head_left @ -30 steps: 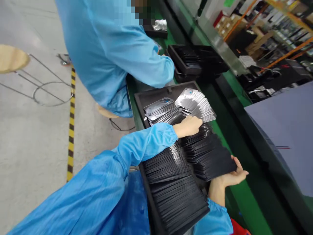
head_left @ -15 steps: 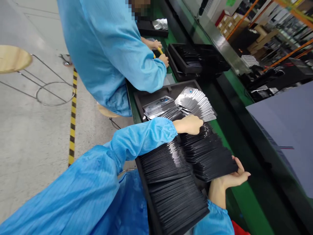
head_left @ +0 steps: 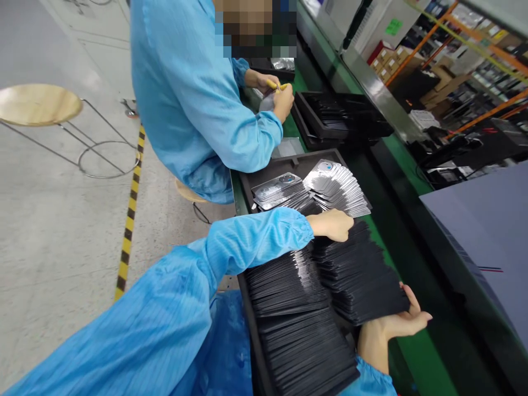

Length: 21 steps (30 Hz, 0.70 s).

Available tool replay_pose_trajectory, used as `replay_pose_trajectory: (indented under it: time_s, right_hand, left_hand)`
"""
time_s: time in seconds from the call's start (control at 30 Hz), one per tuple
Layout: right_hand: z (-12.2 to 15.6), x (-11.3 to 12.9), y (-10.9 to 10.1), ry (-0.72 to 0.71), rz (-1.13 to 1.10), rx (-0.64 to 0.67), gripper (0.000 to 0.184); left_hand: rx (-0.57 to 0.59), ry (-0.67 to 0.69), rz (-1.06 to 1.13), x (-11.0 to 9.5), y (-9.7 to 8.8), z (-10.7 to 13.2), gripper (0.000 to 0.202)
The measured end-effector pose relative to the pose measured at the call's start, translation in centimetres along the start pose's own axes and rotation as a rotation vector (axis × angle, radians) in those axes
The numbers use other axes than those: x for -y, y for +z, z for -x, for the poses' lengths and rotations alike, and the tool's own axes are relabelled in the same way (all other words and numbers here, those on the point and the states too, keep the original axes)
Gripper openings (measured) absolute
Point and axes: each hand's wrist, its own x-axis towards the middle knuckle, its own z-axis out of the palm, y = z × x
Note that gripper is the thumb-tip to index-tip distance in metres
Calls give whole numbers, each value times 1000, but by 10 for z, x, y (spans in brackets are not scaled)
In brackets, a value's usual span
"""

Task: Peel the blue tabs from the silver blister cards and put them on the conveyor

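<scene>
A long black tray (head_left: pixel 251 190) on the green bench holds two rows of thin black plates standing on edge. My left hand (head_left: pixel 333 225) lies on the far end of the right row of black plates (head_left: pixel 357 269), fingers curled over their top edges. My right hand (head_left: pixel 402 322) cups the near end of that same row from below, palm up, fingers partly spread. The left row of black plates (head_left: pixel 297 313) runs beside it. At the tray's far end, two fanned stacks of silvery plates (head_left: pixel 330 184) lie flat.
A co-worker in a blue coat (head_left: pixel 193 88) sits just ahead at the same bench, hands on a small yellow tool (head_left: pixel 274 85). Another black tray (head_left: pixel 330 110) lies beyond. A round wooden stool (head_left: pixel 37 104) stands on the floor left of a yellow-black line (head_left: pixel 130 220). A grey sheet (head_left: pixel 487 231) is at right.
The view has shifted down and toward the co-worker. My hands stay on the ends of the right row. The co-worker's hands have come into sight, working with a yellow tool.
</scene>
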Motion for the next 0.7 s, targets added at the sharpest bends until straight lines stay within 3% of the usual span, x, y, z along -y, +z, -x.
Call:
replay_pose_trajectory:
  time_s: [0.13, 0.3, 0.47, 0.7]
  right_hand:
    - [-5, -2, -11, -8, 22, 91, 64]
    - [1, 1, -12, 68, 23, -20, 63]
    - [5, -2, -13, 119, 21, -32, 64]
    - [13, -5, -23, 157, 19, -50, 67]
  left_hand:
    - [31, -43, 61, -5, -3, 1, 35]
    - [64, -138, 117, -24, -11, 8, 37]
    - [112, -198, 126, -38, -11, 9, 33]
    - [84, -260, 117, -28, 5, 0, 37]
